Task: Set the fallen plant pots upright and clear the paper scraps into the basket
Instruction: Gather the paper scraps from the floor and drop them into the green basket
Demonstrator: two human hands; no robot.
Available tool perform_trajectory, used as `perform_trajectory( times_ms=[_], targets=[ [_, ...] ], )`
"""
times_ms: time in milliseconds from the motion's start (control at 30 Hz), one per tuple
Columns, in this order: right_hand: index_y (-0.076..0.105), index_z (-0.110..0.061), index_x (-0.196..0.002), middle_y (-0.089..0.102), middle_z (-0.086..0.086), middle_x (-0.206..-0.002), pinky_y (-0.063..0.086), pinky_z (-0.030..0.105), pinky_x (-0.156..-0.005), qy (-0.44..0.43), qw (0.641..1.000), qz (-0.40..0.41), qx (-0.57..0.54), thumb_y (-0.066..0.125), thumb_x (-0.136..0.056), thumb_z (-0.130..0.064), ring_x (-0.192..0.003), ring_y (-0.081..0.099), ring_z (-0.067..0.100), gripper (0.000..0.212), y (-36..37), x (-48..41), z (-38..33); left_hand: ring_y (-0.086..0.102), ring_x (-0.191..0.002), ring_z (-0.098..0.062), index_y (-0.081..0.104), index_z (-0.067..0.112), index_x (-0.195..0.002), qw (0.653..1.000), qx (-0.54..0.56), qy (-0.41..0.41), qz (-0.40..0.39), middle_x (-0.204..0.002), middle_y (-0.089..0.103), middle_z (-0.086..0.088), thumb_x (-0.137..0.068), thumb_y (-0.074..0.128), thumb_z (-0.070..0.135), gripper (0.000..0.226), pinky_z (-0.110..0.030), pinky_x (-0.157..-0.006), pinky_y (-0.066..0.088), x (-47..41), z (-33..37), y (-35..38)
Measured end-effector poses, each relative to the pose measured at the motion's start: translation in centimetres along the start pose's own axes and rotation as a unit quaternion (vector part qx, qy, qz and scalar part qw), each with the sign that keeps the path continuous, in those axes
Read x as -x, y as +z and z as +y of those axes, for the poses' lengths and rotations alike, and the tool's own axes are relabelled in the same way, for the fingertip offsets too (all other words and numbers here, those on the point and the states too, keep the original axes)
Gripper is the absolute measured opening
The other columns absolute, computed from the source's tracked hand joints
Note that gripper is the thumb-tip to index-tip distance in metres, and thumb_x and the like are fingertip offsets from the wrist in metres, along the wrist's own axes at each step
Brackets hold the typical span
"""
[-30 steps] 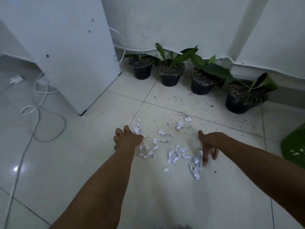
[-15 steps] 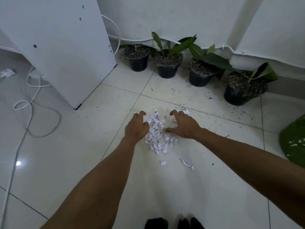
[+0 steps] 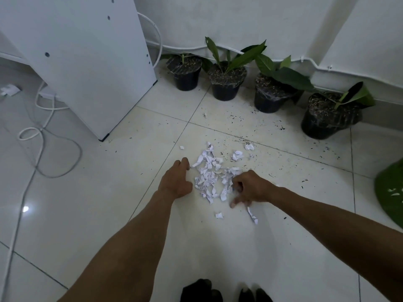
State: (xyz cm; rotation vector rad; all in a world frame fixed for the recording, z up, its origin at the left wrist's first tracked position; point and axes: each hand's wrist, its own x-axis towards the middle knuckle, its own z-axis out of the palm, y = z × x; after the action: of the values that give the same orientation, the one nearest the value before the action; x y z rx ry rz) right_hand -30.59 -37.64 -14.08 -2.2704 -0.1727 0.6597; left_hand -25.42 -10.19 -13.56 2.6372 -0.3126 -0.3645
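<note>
A heap of white paper scraps [image 3: 212,175] lies on the tiled floor between my hands. My left hand [image 3: 176,179] rests flat on the floor against the heap's left side, fingers loosely apart, holding nothing. My right hand [image 3: 248,188] is at the heap's right edge, fingers curled down onto the floor among the scraps; whether it grips any is unclear. Loose scraps lie nearer me [image 3: 252,215] and beyond the heap [image 3: 237,154]. Several black plant pots [image 3: 226,83] stand upright along the wall. The green basket [image 3: 390,190] shows at the right edge with scraps inside.
A white cabinet panel [image 3: 87,62] stands at the left, with white cables [image 3: 41,136] looped on the floor beside it. Spilled soil specks [image 3: 250,120] dot the tiles in front of the pots. My dark-socked feet [image 3: 222,290] are at the bottom edge.
Both hands swept the scattered scraps together into one heap. Since half a second ago my right hand has drawn back toward me along the heap's right side; my left has shifted slightly back.
</note>
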Motion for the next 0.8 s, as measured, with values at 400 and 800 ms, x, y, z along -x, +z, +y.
perform_trajectory(
  times_ms=[400, 800],
  targets=[
    [0.007, -0.038, -0.151, 0.034, 0.011, -0.141, 0.053, 0.04, -0.087, 0.05, 0.961, 0.089, 0.256, 0.083, -0.037, -0.076, -0.112, 0.057, 0.032, 0.142, -3.5, -4.2, -2.7, 0.034, -0.142, -0.033, -0.004, 0.033, -0.157, 0.989, -0.098, 0.101, -0.042, -0.162, 0.011, -0.009, -0.036, 0.076, 0.085, 0.154, -0.053, -0.095, 0.054, -2.5, 0.9, 1.1],
    [0.06, -0.021, -0.127, 0.054, 0.016, -0.112, 0.042, 0.027, -0.079, -0.004, 0.976, 0.076, 0.206, 0.082, -0.073, -0.033, -0.103, 0.056, 0.029, 0.06, -2.6, -7.1, -4.6, 0.067, -0.082, -0.034, 0.076, -0.001, -0.087, 0.99, 0.041, 0.136, -0.022, -0.086, 0.074, -0.021, -0.083, 0.073, 0.013, 0.014, -0.032, -0.073, 0.049, -6.8, 4.2, -0.1]
  ],
)
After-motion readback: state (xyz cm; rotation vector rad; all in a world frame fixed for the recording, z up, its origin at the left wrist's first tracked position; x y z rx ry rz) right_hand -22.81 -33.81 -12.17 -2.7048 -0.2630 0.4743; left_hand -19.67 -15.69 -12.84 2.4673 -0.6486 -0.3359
